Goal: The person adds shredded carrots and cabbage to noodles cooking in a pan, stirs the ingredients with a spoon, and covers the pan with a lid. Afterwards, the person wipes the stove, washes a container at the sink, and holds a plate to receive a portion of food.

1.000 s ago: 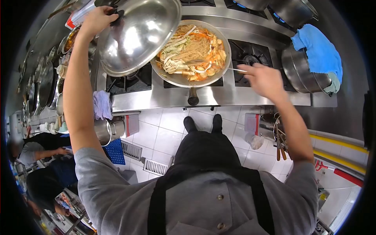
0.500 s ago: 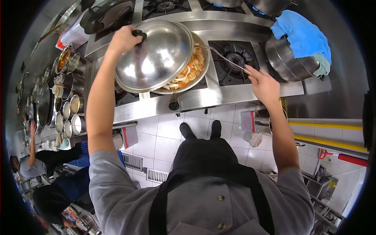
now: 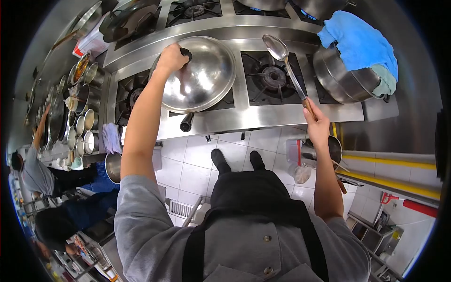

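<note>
My left hand [image 3: 172,58] is closed around the black knob of a domed metal lid [image 3: 209,77]. The lid lies over the pan, and the food is hidden beneath it. Only the pan's black handle [image 3: 186,123] sticks out, toward me over the stove's front edge. In my right hand [image 3: 317,126] is a large metal spoon [image 3: 276,47], gripped by its wooden handle. Its bowl points away from me, above the burner [image 3: 274,77] to the right of the pan.
A steel pot [image 3: 336,75] draped with a blue cloth [image 3: 359,44] stands at the stove's right end. Blue flames show under pots at the back right. Several containers [image 3: 89,119] line the left counter. Other people work at the far left.
The lid has moved right and come down over the pan, covering the sliced food. The spoon has come out of the food and now points upward over the right burner.
</note>
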The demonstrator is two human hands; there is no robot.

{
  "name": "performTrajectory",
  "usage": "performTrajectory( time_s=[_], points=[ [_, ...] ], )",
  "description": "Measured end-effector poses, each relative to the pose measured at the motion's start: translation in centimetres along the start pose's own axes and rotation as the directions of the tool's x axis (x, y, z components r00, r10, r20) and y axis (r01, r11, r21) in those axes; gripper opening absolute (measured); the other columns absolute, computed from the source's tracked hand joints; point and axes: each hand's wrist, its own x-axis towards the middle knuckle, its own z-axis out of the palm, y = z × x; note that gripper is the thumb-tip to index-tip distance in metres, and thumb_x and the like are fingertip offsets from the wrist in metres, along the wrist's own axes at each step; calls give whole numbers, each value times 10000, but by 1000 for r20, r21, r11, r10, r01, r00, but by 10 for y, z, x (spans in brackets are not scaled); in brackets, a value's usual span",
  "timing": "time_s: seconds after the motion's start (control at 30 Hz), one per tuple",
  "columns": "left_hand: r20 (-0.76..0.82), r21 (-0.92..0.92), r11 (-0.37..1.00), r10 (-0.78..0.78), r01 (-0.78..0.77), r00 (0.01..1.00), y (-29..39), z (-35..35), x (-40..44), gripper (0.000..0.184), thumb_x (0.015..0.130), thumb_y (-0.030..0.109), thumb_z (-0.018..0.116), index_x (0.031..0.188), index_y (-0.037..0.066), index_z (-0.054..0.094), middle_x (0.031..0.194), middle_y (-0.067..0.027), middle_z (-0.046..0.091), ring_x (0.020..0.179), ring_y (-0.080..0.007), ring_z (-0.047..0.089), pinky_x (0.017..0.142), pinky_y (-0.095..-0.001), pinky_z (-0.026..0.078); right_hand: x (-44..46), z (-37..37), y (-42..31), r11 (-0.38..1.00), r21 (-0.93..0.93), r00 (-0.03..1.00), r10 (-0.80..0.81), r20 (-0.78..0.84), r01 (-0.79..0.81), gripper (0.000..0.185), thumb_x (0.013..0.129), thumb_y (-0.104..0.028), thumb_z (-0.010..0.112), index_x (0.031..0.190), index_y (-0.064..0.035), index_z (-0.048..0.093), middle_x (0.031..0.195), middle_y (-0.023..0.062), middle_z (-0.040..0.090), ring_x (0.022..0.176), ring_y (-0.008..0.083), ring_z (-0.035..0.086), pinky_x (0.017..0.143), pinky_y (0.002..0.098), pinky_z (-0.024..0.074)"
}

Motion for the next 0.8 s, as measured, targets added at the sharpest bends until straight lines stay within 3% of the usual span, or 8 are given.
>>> performTrajectory(
  time_s=[0.07, 0.17, 0.27, 0.37, 0.47, 0.53, 0.6, 0.8],
  points=[
    [8, -40, 999, -35, 35, 999, 0, -2, -6, 508, 750, 322, 768, 1093, -45, 691, 1038, -274, 704, 1039, -403, 674, 938, -430, 525, 1, -2, 7, 999, 24, 999, -45, 25, 45, 402, 962, -140, 665, 1350, -46, 619, 1084, 32, 707, 930, 77, 616, 822, 222, 474],
    [-423, -168, 983, -8, -70, 906, -11, -14, -35, 591, 802, 423, 781, 1150, -44, 680, 1055, -235, 719, 1048, -335, 688, 920, -402, 528, 0, -3, 25, 985, 147, 993, 82, 85, -93, 374, 986, -187, 649, 1337, -62, 624, 709, -101, 475, 574, -3, 357, 502, 194, 269],
    [-754, -477, 878, -398, -21, 522, -3, -56, -143, 497, 895, 403, 712, 1131, -34, 687, 972, -167, 735, 906, -239, 699, 839, -341, 533, -10, -5, 31, 931, 252, 951, 209, 226, -265, 269, 1010, -277, 621, 1122, -35, 660, 639, -71, 451, 499, 8, 368, 413, 195, 253],
    [-757, -642, 765, -643, -50, -111, -65, 26, -260, 322, 965, 290, 605, 888, -20, 650, 788, -89, 682, 733, -177, 650, 726, -335, 521, -30, -14, 58, 889, 279, 904, 266, 333, -364, 241, 1021, -302, 599, 1017, -63, 627, 615, -57, 429, 450, 21, 350, 375, 203, 242],
    [-475, -879, 382, -758, 286, -447, -120, 233, -330, 366, 974, 287, 531, 872, -50, 632, 815, -241, 656, 806, -406, 622, 757, -460, 488, -55, -28, 66, 840, 329, 864, 279, 419, -431, 199, 1041, -238, 558, 911, -88, 567, 656, -53, 433, 482, 20, 351, 396, 198, 263],
    [91, -880, 10, -978, 474, 190, -97, 328, -339, 418, 947, 358, 599, 1078, -36, 651, 886, -226, 683, 839, -330, 637, 772, -419, 507, -76, -44, 82, 875, 228, 837, 286, 467, -426, 266, 1055, -300, 516, 877, -103, 526, 619, -47, 400, 452, 37, 331, 385, 212, 262],
    [77, -997, -69, -926, 37, 370, -65, 400, -303, 484, 880, 380, 708, 1130, -29, 637, 1014, -152, 704, 906, -254, 646, 842, -378, 510, -104, -70, 104, 929, 69, 806, 276, 524, -363, 320, 1050, -368, 516, 850, -118, 499, 588, -41, 386, 431, 54, 318, 386, 226, 250],
    [-130, -956, 150, -987, 253, 92, -27, 410, -249, 504, 845, 368, 741, 1138, -31, 646, 986, -151, 707, 898, -276, 683, 836, -354, 526, -195, -126, 147, 812, -222, 653, 570, 499, -539, 266, 1013, -303, 582, 843, -105, 532, 574, -26, 397, 423, 76, 331, 388, 250, 239]
  ],
)
